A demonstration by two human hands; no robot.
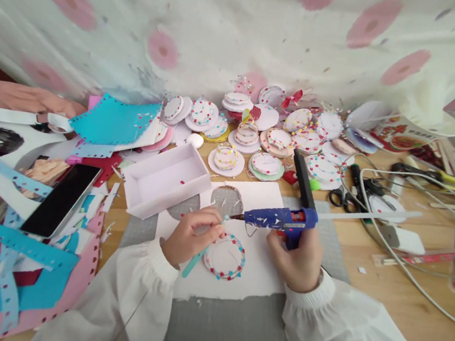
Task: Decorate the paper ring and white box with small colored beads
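Note:
My right hand (300, 257) is wrapped round the grip of a blue glue gun (275, 217), its nozzle pointing left and a pale glue stick (367, 214) sticking out of the back. Pinched in my left hand (194, 235) are slim teal tweezers (194, 263), slanting up to the right. At their tip, a tiny light-blue piece (226, 218) meets or nearly meets the nozzle. Below, a round ring (242, 266) dotted with small red and blue pieces lies on white paper (254, 290); my left fingertips overlap its upper left edge.
A white open box (164, 179) stands behind my left hand. Several decorated discs (226, 159) crowd the back. To the left lie a phone (62, 200) and coloured scraps (27, 245). On the right are scissors (342, 198), a white cable (405, 275) and a paper tub (415, 130).

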